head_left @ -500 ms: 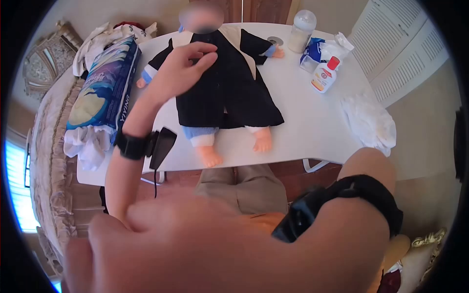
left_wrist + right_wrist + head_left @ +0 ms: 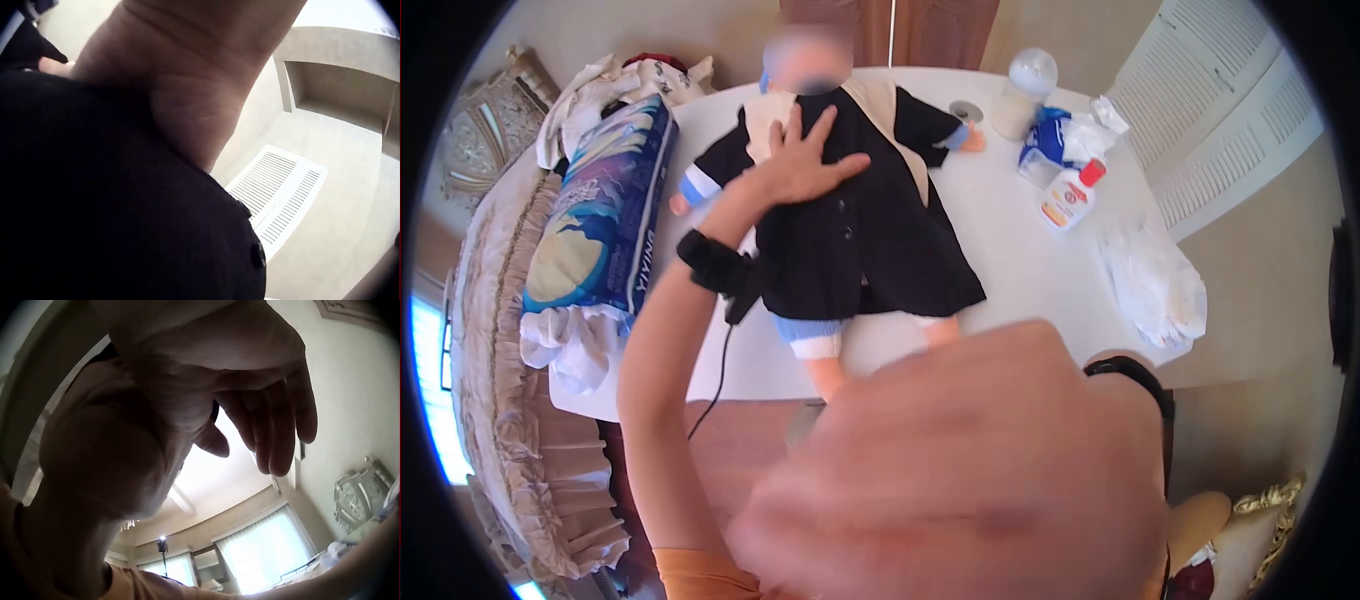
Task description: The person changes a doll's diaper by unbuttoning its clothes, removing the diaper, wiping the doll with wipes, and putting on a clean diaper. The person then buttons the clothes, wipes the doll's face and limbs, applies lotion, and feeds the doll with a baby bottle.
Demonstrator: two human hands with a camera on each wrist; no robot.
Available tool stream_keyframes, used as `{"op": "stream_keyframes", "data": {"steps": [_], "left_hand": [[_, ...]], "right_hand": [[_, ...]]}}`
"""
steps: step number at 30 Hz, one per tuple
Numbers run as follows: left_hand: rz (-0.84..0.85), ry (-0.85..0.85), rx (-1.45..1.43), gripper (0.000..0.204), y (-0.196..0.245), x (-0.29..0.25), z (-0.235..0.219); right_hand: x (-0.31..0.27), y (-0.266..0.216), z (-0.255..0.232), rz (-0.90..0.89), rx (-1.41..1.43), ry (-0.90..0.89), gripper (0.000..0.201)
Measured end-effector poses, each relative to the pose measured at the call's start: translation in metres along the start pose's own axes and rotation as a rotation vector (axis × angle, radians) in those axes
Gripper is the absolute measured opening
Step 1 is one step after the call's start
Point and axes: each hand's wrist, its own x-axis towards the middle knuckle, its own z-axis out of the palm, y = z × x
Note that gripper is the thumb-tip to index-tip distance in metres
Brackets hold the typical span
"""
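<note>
A baby doll (image 2: 828, 376) lies on its back on the white table, dressed in a black coat (image 2: 880, 255) with cream panels, dark buttons and blue-and-white cuffs beneath. My left hand (image 2: 798, 172) rests flat on the doll's chest, fingers spread and thumb pointing right. In the left wrist view its palm side (image 2: 194, 106) is right against the black cloth. Close in front of the head camera, my right hand (image 2: 960, 460) looms large and blurred, covering the doll's feet. The right wrist view shows its fingers (image 2: 282, 434) hanging loosely bent, holding nothing.
On the left of the table (image 2: 1040, 290) lies a blue diaper pack (image 2: 605, 215) with white cloth (image 2: 568, 345) beside it. To the right are a domed clear container (image 2: 1030, 85), a blue-and-white packet (image 2: 1045, 140), a red-capped bottle (image 2: 1068, 198) and a white bundle (image 2: 1155, 285).
My left hand has gone from curled fingers above the coat to spread fingers flat on the chest. The right hand has shifted right and up in the head view, which has also tilted slightly.
</note>
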Motion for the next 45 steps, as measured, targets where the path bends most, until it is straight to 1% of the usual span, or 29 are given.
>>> {"op": "stream_keyframes", "data": {"steps": [1, 2, 3, 4, 5, 7, 8, 10, 12, 14, 15, 16, 18, 19, 23, 24, 26, 28, 29, 30, 32, 34, 35, 36, 38, 40, 42, 44, 45], "left_hand": [[-0.014, -0.010, -0.009, 0.090, 0.000, -0.004, 0.000], [-0.026, -0.022, -0.022, 0.090, -0.001, -0.004, 0.003], [0.149, 0.010, 0.144, 0.089, -0.044, 0.029, 0.042], [0.096, -0.035, 0.018, 0.088, -0.028, 0.014, 0.022], [0.041, -0.026, -0.013, 0.088, -0.017, 0.002, 0.010], [-0.004, -0.011, -0.046, 0.085, -0.004, -0.009, 0.000], [0.016, -0.016, -0.035, 0.085, -0.004, -0.010, 0.000], [0.048, -0.004, -0.048, 0.083, -0.008, -0.009, -0.003], [0.074, 0.000, -0.047, 0.080, -0.009, -0.010, -0.007], [0.083, -0.036, -0.085, 0.075, -0.012, -0.010, -0.012], [0.110, -0.012, -0.092, 0.071, -0.013, -0.010, -0.014], [0.120, -0.013, -0.078, 0.071, -0.014, -0.009, -0.016], [0.167, -0.044, -0.104, 0.066, -0.016, -0.010, -0.021], [0.182, -0.035, -0.075, 0.064, -0.016, -0.010, -0.024], [0.200, -0.093, -0.071, 0.064, -0.014, -0.008, -0.044], [0.254, -0.099, -0.075, 0.064, -0.013, -0.008, -0.048], [0.277, -0.088, -0.088, 0.064, -0.017, -0.007, -0.050], [0.297, -0.017, -0.166, 0.061, -0.022, -0.002, -0.055], [0.186, -0.017, -0.214, 0.056, -0.021, 0.002, -0.059], [0.301, 0.133, -0.224, 0.053, -0.028, 0.010, -0.053], [0.420, 0.342, -0.234, 0.052, -0.028, 0.020, -0.045], [0.348, 0.304, -0.300, 0.052, -0.034, 0.029, -0.028], [0.299, 0.229, -0.208, 0.053, -0.040, 0.029, -0.020], [0.262, 0.250, -0.242, 0.053, -0.042, 0.026, -0.016], [0.287, 0.142, -0.262, 0.055, -0.047, 0.021, -0.022], [0.396, 0.059, -0.231, 0.059, -0.053, 0.017, -0.041], [0.364, -0.028, -0.194, 0.061, -0.059, 0.009, -0.056], [0.371, -0.017, -0.317, 0.058, -0.070, 0.008, -0.056], [0.379, 0.004, -0.411, 0.053, -0.075, 0.008, -0.057]], "right_hand": [[0.006, 0.027, -0.004, -0.233, -0.033, 0.009, 0.021], [0.010, 0.056, -0.001, -0.235, -0.012, 0.171, 0.024], [0.021, 0.077, -0.013, -0.125, -0.029, 0.177, 0.029], [0.031, 0.102, -0.019, -0.015, -0.014, 0.242, 0.036], [0.043, 0.148, -0.021, 0.111, -0.117, 0.333, 0.043], [0.056, 0.233, -0.029, 0.385, -0.286, 0.396, 0.059], [0.061, 0.245, -0.033, 0.568, -0.198, 0.329, 0.068], [0.065, 0.277, -0.021, 0.656, -0.258, 0.316, 0.076], [0.070, 0.282, -0.014, 0.662, -0.149, 0.300, 0.076], [0.074, 0.287, -0.015, 0.558, -0.032, 0.197, 0.075], [0.073, 0.273, -0.018, 0.552, -0.091, 0.179, 0.065], [0.076, 0.278, -0.021, 0.550, -0.087, 0.195, 0.065], [0.082, 0.284, -0.028, 0.483, -0.120, 0.060, 0.054], [0.083, 0.283, -0.033, 0.421, -0.200, 0.069, 0.046], [0.098, 0.286, -0.043, 0.434, -0.172, 0.176, 0.033], [0.101, 0.289, -0.042, 0.429, -0.173, 0.173, 0.033], [0.109, 0.295, -0.035, 0.274, -0.343, 0.334, 0.033], [0.116, 0.298, -0.031, 0.252, -0.345, 0.247, 0.033], [0.116, 0.296, -0.025, 0.272, -0.385, 0.251, 0.033], [0.117, 0.292, -0.021, 0.277, -0.405, 0.227, 0.031], [0.118, 0.291, -0.010, 0.224, -0.418, 0.220, 0.032], [0.115, 0.286, -0.007, 0.212, -0.410, 0.280, 0.034], [0.114, 0.282, -0.006, 0.195, -0.418, 0.232, 0.034], [0.113, 0.277, -0.007, 0.241, -0.394, 0.167, 0.035], [0.115, 0.267, -0.010, 0.264, -0.376, 0.063, 0.037], [0.114, 0.260, -0.011, 0.393, -0.363, -0.046, 0.038], [0.111, 0.261, -0.010, 0.404, -0.240, -0.083, 0.035], [0.111, 0.257, -0.017, 0.403, -0.150, -0.137, 0.030], [0.112, 0.249, -0.022, 0.373, -0.132, -0.106, 0.025]]}}
